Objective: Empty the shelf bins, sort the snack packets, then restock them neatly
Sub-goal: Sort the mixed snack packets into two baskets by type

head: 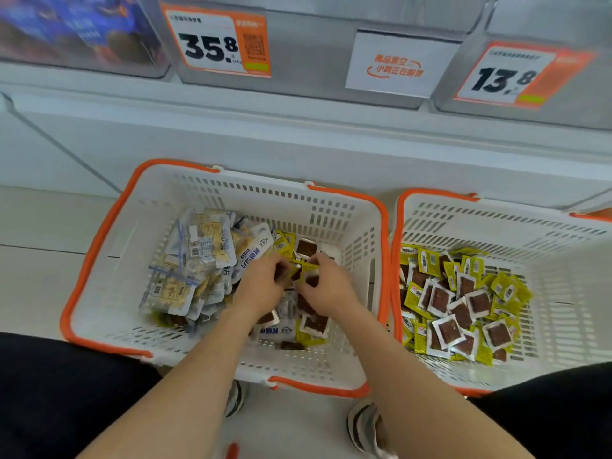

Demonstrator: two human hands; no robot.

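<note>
Two white baskets with orange rims stand on the floor below the shelf. The left basket (109, 233) holds a mixed heap: pale blue-and-white packets (198, 256) on its left side and yellow-and-brown packets (306, 248) on its right. The right basket (563, 293) holds only yellow-and-brown packets (463, 306). Both my hands reach into the left basket. My left hand (263, 283) grips yellow-and-brown packets in curled fingers. My right hand (328, 283) pinches yellow-and-brown packets beside it.
Clear shelf bins hang above: one with a 35.8 price tag (215, 41), one with a white notice card (399, 66), one with a 13.8 tag (506, 77). A bin at top left (76, 31) holds dark blue packs. My shoes (364, 425) stand before the baskets.
</note>
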